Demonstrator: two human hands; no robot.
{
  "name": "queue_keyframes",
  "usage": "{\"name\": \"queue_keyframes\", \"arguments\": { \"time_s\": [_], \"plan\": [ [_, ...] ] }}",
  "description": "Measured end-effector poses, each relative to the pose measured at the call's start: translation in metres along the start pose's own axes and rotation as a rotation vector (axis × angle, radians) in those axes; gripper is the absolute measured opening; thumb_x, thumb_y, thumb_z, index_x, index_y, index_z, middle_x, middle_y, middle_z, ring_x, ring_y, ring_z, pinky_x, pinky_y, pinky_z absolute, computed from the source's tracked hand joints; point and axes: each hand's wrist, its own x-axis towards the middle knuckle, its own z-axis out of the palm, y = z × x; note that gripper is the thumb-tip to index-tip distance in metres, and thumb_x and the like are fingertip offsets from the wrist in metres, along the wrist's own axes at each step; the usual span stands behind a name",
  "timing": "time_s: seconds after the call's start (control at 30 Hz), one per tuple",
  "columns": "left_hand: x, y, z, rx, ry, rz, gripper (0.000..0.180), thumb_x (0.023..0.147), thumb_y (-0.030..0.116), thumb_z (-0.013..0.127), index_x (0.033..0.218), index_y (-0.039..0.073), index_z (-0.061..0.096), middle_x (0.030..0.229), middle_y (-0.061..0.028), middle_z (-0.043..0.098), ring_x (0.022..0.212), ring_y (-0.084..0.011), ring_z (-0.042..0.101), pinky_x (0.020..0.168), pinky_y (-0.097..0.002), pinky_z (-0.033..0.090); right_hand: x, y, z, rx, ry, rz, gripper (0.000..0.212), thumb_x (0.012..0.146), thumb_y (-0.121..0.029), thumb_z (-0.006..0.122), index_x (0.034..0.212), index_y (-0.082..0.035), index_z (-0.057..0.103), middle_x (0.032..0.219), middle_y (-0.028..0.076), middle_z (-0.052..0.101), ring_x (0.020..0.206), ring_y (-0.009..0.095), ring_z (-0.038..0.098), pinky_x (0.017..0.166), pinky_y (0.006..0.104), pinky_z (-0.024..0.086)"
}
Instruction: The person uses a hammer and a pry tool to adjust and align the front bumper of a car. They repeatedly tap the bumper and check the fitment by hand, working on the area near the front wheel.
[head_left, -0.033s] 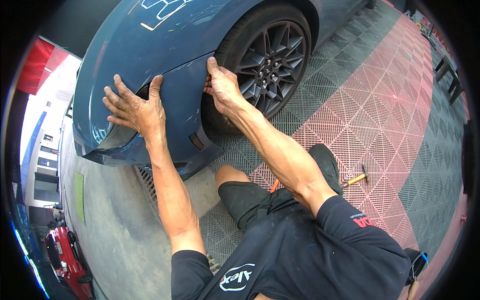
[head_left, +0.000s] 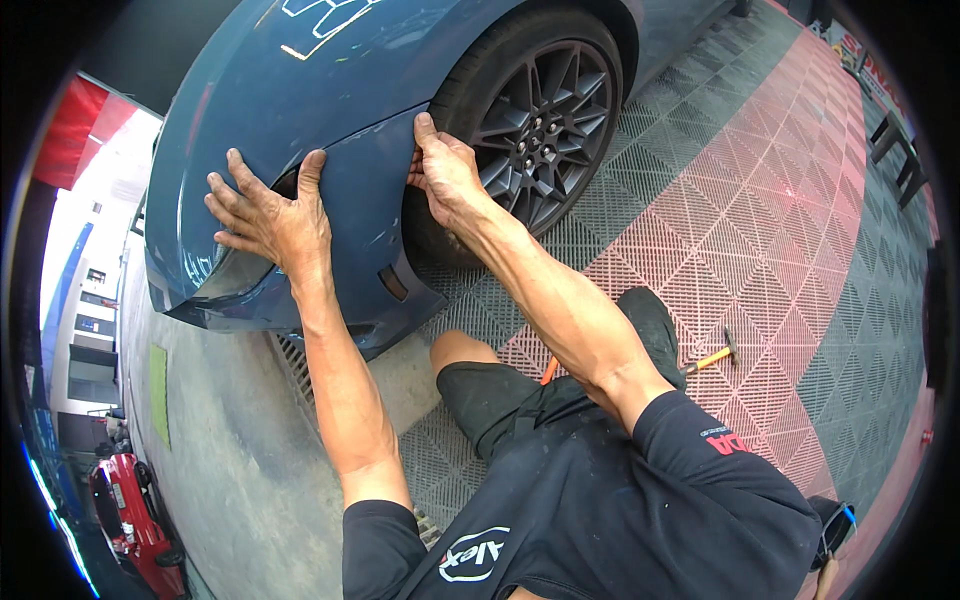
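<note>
A blue car's front corner is before me, with its bumper [head_left: 365, 185] meeting the fender [head_left: 370, 60] along a dark seam. My left hand [head_left: 268, 212] lies spread over the headlight [head_left: 235, 272], its thumb near the seam by a small dark gap. At the wheel-arch edge, my right hand [head_left: 445, 170] pinches the bumper's upper corner, thumb on the outer face and fingers curled behind the edge. Those fingertips are partly hidden. Just right of this hand is the front wheel [head_left: 540, 130], with dark spokes and a black tyre. Low on the bumper sits a small rectangular opening [head_left: 393, 283].
A hammer [head_left: 712, 360] with a yellow handle lies on the red and grey floor tiles [head_left: 720, 260] right of my knee. An orange handle [head_left: 549, 371] shows between my legs. A black stool [head_left: 897, 155] stands far right; a red car [head_left: 132, 510] is far left.
</note>
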Motion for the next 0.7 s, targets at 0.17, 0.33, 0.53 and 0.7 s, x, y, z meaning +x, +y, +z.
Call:
{"name": "queue_keyframes", "arguments": {
  "time_s": [0.17,0.33,0.53,0.7],
  "plan": [
    [0.0,-0.002,0.007,0.035,0.017,-0.008,0.112,0.076,0.091,0.055,0.16,0.023,0.028,0.165,-0.021,0.02,0.157,-0.0401,0.005,0.122,-0.0686,0.005,0.002,-0.005,-0.007,-0.039,-0.031,0.021,0.047,0.099,-0.052,0.066,0.088,-0.007,0.063,0.082,0.003,0.063,0.074,0.014,0.061,0.073,0.0309,0.055],
    [0.003,0.0,0.008,0.046,0.007,0.01,0.111,0.078,0.091,0.053,0.161,0.022,0.026,0.164,-0.0239,0.019,0.157,-0.0417,0.005,0.121,-0.0697,0.004,-0.009,-0.006,-0.008,-0.048,0.028,-0.075,0.046,0.101,-0.045,0.067,0.1,0.001,0.068,0.091,0.009,0.069,0.079,0.016,0.067,0.075,0.0315,0.059],
    [0.001,-0.004,0.009,0.121,0.012,0.051,0.108,0.082,0.089,0.051,0.161,0.021,0.025,0.164,-0.0247,0.021,0.157,-0.0426,0.008,0.122,-0.0674,0.006,-0.025,0.003,-0.02,0.069,0.188,-0.063,0.049,0.104,-0.04,0.063,0.113,0.008,0.068,0.1,0.016,0.072,0.088,0.02,0.072,0.08,0.0328,0.061],
    [-0.004,-0.013,0.015,0.251,0.115,0.153,0.096,0.094,0.081,0.041,0.161,0.013,0.028,0.162,-0.026,0.029,0.153,-0.0432,0.021,0.12,-0.0639,0.016,-0.042,0.056,-0.051,-0.222,-0.112,-0.021,0.053,0.106,-0.037,0.058,0.137,0.006,0.061,0.126,0.017,0.071,0.117,0.023,0.067,0.103,0.0347,0.051]
  ]
}}
